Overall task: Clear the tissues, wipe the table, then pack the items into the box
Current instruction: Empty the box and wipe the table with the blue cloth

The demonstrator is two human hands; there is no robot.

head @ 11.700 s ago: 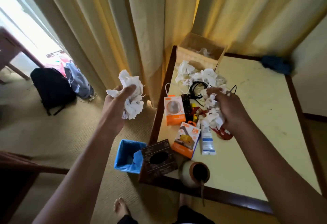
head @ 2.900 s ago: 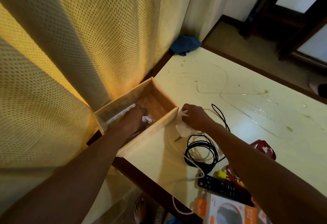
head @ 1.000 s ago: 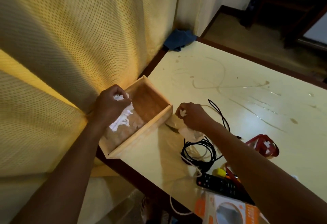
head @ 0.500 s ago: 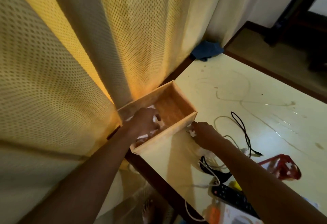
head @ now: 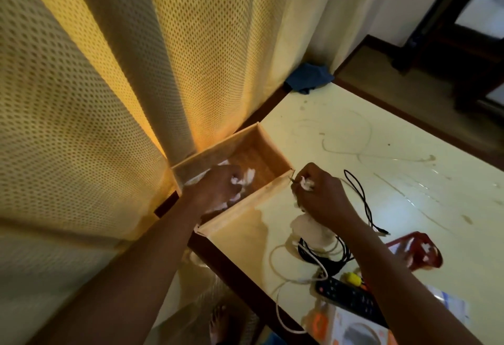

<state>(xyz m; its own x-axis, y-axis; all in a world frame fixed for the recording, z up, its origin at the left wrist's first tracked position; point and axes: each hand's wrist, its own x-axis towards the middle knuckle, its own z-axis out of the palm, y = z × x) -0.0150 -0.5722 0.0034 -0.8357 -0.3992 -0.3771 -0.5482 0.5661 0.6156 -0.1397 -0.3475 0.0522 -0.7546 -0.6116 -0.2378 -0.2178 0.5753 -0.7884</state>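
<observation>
My left hand [head: 218, 190] is inside the wooden box [head: 246, 207] at the left edge of the table [head: 381, 159], fingers curled over crumpled tissues [head: 249, 174]. My right hand [head: 323, 194], just right of the box, clutches a tissue scrap [head: 305, 183]. A loose tissue [head: 308, 228] lies under my wrist, touching coiled black cables [head: 331, 258].

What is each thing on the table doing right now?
Box: open, tissues inside.
Left grip: inside the box, holding tissues.
Right grip: pinching a tissue scrap beside the box.
Table: stained, not yet wiped.
Blue cloth: crumpled at the far corner.
Black cable: loosely coiled on the table.
Remote: lying flat.
</observation>
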